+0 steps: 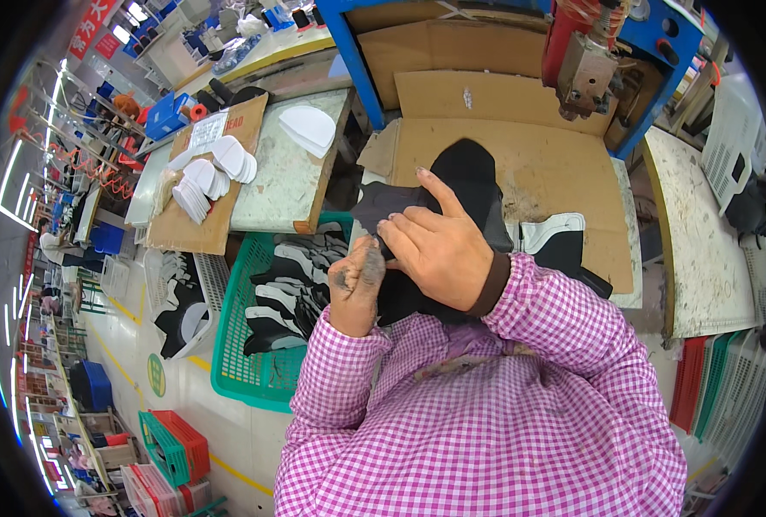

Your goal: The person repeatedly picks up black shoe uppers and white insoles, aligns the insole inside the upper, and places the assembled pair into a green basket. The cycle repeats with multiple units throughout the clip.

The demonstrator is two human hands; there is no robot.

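Observation:
At the middle, both hands are close together over dark shoe-upper pieces. My left hand (357, 280), smudged with grey, is closed at the left edge of a dark grey piece (383, 205). My right hand (447, 250) lies across that piece, one finger stretched toward the far left and the others bent down at its edge near my left hand. Its thumb is mostly hidden. Behind the fingers, a black rounded piece (469, 168) rests on the cardboard. A black-and-white piece (559, 241) lies right of my right wrist.
A blue-framed machine with a metal head (587, 77) overhangs the cardboard-covered table (538, 155). To the left, a green basket (253, 392) holds several black-and-white pieces. White cut pieces (206, 177) lie on the left table. Another worktable (702, 233) stands at right.

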